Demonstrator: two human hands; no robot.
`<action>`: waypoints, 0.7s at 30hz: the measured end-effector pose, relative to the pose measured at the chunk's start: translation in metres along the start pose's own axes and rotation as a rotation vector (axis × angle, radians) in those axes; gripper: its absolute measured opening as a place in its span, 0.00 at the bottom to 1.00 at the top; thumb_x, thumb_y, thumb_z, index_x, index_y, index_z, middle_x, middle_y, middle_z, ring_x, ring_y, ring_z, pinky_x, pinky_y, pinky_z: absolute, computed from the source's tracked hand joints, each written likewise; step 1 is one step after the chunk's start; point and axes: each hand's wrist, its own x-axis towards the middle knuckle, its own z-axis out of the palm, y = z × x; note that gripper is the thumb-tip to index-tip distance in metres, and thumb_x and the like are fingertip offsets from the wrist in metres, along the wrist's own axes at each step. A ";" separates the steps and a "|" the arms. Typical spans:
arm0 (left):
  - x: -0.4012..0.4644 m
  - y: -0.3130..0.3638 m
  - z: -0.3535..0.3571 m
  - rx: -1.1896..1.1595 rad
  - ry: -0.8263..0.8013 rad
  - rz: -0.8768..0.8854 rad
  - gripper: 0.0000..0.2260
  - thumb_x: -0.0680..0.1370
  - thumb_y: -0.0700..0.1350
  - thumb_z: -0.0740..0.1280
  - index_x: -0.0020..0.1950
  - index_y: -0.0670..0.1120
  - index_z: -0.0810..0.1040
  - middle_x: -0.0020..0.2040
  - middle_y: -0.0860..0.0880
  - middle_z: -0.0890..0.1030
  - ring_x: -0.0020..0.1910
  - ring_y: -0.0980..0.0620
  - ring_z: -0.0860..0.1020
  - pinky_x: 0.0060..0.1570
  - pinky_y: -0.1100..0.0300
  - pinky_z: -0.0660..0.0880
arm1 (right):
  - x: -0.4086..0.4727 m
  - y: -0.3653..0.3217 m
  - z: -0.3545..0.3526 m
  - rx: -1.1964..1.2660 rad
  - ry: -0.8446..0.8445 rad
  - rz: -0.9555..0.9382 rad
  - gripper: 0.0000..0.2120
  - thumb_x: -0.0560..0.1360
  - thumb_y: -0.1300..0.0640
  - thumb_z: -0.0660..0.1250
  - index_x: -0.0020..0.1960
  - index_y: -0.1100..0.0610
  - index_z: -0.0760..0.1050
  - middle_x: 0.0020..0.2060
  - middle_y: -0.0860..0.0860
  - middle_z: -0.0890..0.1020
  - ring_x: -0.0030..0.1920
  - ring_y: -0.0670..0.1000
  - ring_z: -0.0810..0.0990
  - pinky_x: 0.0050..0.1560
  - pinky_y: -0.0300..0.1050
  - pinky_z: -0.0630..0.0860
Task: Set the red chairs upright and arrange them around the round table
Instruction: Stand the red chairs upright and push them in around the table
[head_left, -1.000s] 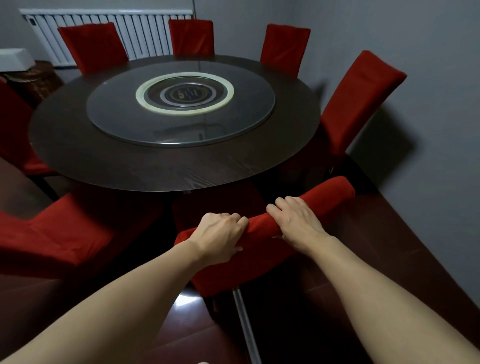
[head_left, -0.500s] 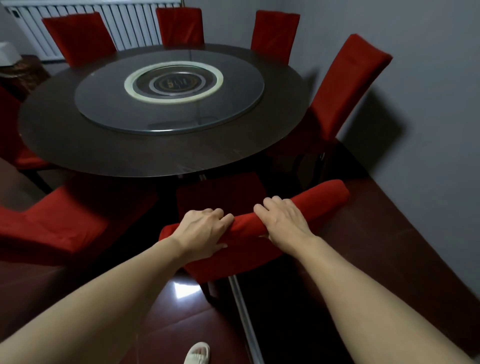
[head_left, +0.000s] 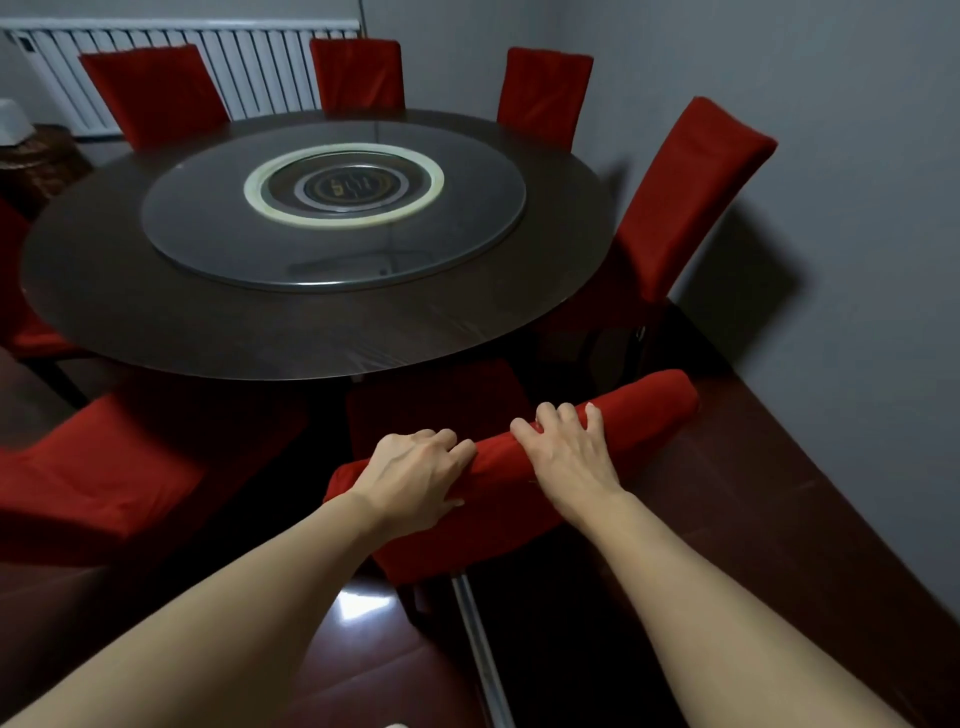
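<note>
A glossy dark floor runs beside a grey wall on the right. Nearest, both hands grip the top edge of a red chair back: the left hand and right hand curl their fingers over it. Its seat tucks under the round table. Another chair sits close on the left. A third chair stands just beside the wall. More chairs ring the far rim, partly hidden, before a radiator.
</note>
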 end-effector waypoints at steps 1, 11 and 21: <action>0.003 -0.002 -0.001 -0.006 -0.008 -0.006 0.22 0.64 0.58 0.76 0.48 0.48 0.74 0.40 0.50 0.77 0.37 0.49 0.79 0.27 0.60 0.66 | 0.004 0.001 0.001 0.001 -0.009 -0.006 0.22 0.77 0.62 0.60 0.69 0.51 0.62 0.63 0.55 0.68 0.65 0.58 0.66 0.69 0.63 0.54; 0.038 -0.015 -0.004 0.012 -0.055 -0.118 0.21 0.74 0.59 0.67 0.60 0.50 0.68 0.51 0.51 0.74 0.50 0.50 0.76 0.37 0.58 0.67 | 0.046 0.020 0.006 0.031 -0.012 -0.001 0.24 0.74 0.56 0.66 0.68 0.50 0.63 0.62 0.55 0.69 0.64 0.57 0.67 0.69 0.58 0.55; 0.047 -0.039 0.002 -0.002 -0.018 -0.098 0.21 0.69 0.59 0.72 0.55 0.49 0.73 0.45 0.50 0.76 0.44 0.48 0.79 0.31 0.58 0.64 | 0.071 0.016 0.012 0.067 0.015 -0.009 0.25 0.74 0.56 0.69 0.68 0.51 0.64 0.62 0.54 0.68 0.64 0.57 0.66 0.69 0.58 0.53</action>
